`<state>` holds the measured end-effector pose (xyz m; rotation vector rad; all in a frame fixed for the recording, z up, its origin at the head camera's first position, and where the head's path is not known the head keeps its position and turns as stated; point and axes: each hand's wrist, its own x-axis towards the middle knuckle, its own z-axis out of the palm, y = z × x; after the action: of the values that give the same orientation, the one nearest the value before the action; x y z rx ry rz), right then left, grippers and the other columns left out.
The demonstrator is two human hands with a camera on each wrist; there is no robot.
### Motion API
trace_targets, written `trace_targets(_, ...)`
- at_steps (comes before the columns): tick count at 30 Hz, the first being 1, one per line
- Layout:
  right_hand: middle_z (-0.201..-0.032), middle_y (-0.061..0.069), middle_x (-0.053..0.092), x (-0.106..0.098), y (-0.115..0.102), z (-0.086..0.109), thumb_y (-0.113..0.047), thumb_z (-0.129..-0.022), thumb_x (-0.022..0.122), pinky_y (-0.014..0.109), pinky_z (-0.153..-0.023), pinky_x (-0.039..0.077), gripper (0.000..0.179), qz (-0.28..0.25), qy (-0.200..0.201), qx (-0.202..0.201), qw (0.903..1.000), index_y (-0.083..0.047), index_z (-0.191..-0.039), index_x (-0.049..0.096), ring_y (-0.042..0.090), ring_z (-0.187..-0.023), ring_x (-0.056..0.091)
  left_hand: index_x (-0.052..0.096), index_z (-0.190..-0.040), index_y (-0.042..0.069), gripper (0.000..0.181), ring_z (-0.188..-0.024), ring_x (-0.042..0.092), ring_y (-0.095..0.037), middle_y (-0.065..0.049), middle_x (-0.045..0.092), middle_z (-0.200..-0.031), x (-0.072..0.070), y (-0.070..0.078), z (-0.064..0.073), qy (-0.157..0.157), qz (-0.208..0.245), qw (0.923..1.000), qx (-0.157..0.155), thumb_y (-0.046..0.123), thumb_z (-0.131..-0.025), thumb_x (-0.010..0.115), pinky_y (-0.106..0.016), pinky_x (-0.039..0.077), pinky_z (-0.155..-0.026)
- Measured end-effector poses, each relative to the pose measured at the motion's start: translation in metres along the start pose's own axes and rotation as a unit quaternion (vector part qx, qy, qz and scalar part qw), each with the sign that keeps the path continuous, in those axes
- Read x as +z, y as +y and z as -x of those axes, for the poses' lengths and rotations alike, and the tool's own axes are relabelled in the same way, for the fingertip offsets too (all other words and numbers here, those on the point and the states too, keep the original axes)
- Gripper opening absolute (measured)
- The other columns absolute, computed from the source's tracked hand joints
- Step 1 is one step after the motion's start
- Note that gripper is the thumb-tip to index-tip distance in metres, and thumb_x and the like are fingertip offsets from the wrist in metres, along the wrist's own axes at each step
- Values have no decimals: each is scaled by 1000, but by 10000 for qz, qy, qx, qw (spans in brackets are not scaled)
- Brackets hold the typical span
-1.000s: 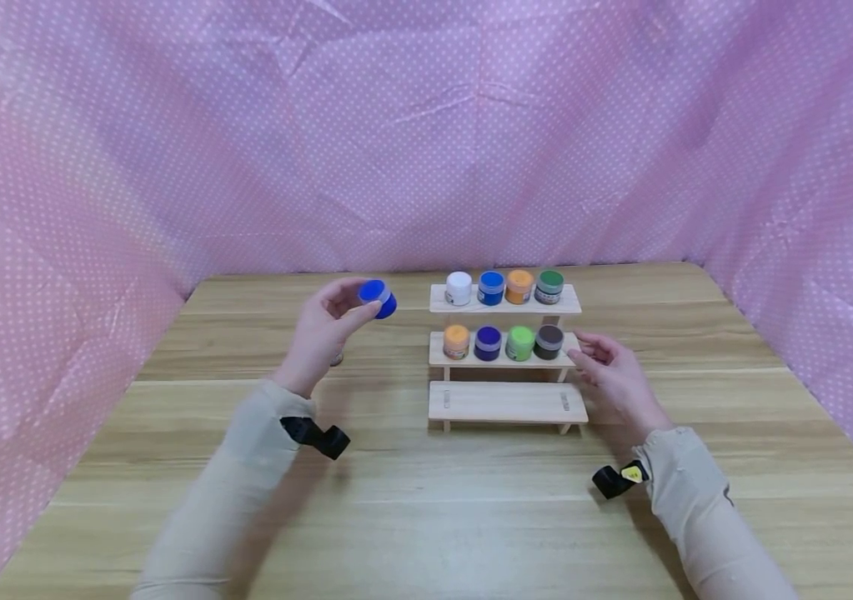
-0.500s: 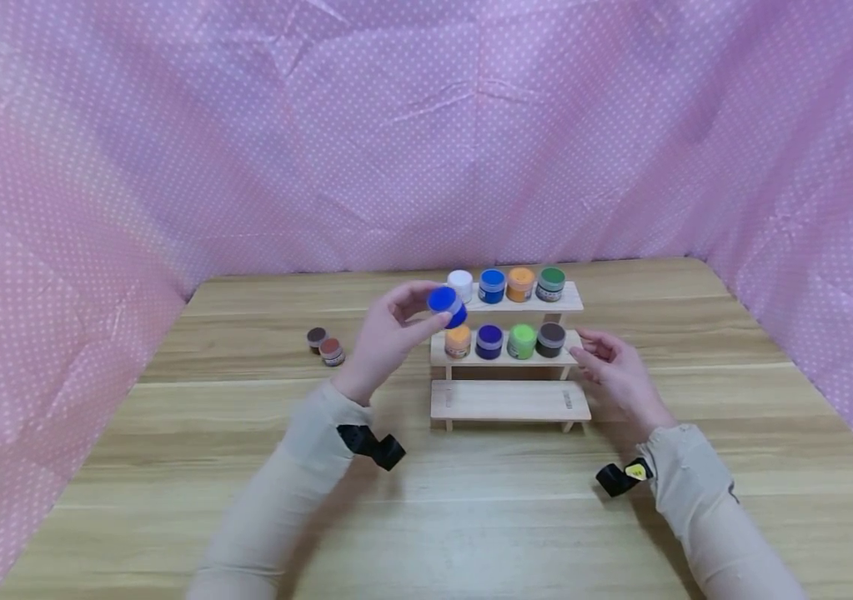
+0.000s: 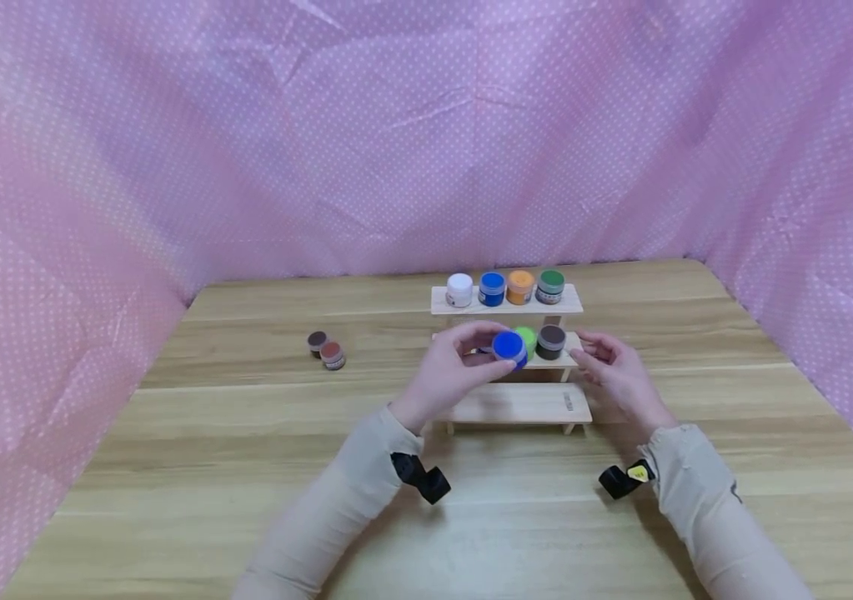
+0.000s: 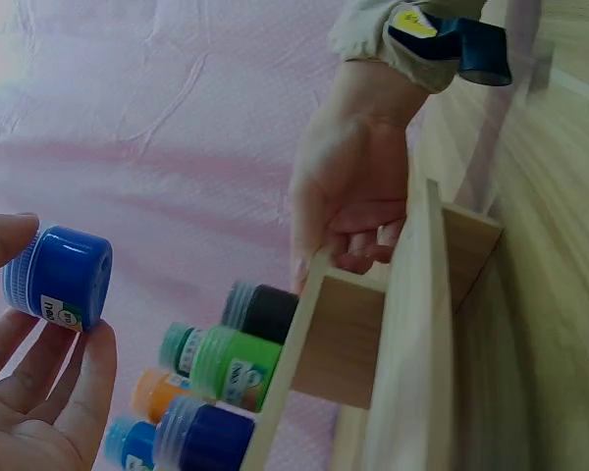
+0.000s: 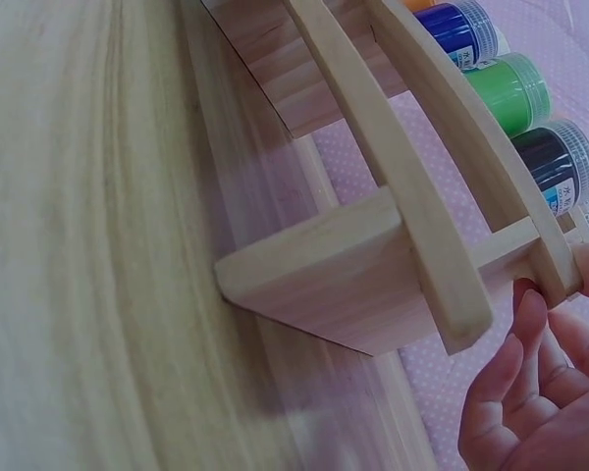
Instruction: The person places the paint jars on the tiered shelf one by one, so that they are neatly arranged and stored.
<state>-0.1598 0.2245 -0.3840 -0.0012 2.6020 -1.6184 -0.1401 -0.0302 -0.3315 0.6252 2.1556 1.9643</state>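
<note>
My left hand [image 3: 452, 373] holds a blue paint jar [image 3: 509, 348] between thumb and fingers, raised in front of the middle tier of a three-tier wooden rack [image 3: 516, 406]. In the left wrist view the jar [image 4: 71, 279] is on its side and apart from the rack. My right hand [image 3: 616, 377] pinches the right end of the middle tier, thumb above and fingers below in the right wrist view. Beside it stands a dark brown jar [image 3: 550, 342], then a light green jar [image 3: 527, 338], partly hidden. A dark blue jar [image 4: 206, 437] shows in the left wrist view.
On the top tier stand a white jar [image 3: 459, 290], a blue jar [image 3: 492, 288], an orange jar [image 3: 520, 287] and a green jar [image 3: 549, 287]. A dark jar [image 3: 317, 343] and a red-brown jar [image 3: 332, 356] sit on the wooden table [image 3: 208, 433], left of the rack.
My left hand has carried the blue paint jar rightward from the table's left side, then down before the middle tier. The two jars at left came into full sight. The right hand keeps its place.
</note>
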Motion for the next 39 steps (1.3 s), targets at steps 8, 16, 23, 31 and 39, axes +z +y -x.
trace_targets(8, -114, 9, 54, -1, 1, -1, -36, -93, 54, 20, -75, 52, 58, -18, 24, 46, 10000, -9, -141, 36, 7, -86, 56, 61, -117, 15, 37, -102, 63, -16, -4, 62, -115, 12, -14, 0, -320, -385, 9973, -539, 16, -81, 71, -26, 53, -88)
trace_targets(16, -110, 5, 55, 1, 5, -1, -34, -93, 54, 19, -76, 51, 57, -79, 50, -20, 10000, -6, -140, 37, 3, -86, 55, 62, -116, 18, 38, -105, 60, -10, 1, 63, -114, 19, -28, 4, -857, -917, 9888, -803, 18, -80, 73, -22, 51, -89)
trace_targets(23, -114, 9, 55, 1, 4, 0, -38, -93, 53, 19, -76, 51, 58, -25, 59, -38, 10000, -8, -140, 37, 7, -88, 56, 64, -113, 13, 37, -102, 62, -10, -1, 64, -113, 29, -41, 0, -1120, -1167, 9835, -808, 17, -78, 74, -17, 52, -85)
trace_targets(31, -105, -3, 55, 0, 4, -4, -38, -92, 55, 20, -76, 52, 60, -192, -1, -65, 9998, -7, -140, 37, 6, -87, 57, 62, -118, 13, 38, -108, 62, -10, -3, 64, -118, 37, -51, -9, -1197, -1480, 9775, -911, 16, -81, 71, -17, 50, -88)
trace_targets(39, -96, -13, 56, 0, 4, -3, -35, -92, 55, 19, -73, 51, 58, -281, 43, -79, 9996, -7, -140, 37, 5, -83, 57, 62, -118, 12, 39, -106, 62, -9, -3, 64, -118, 42, -54, -18, -1242, -1508, 9768, -872, 14, -80, 72, -15, 51, -84)
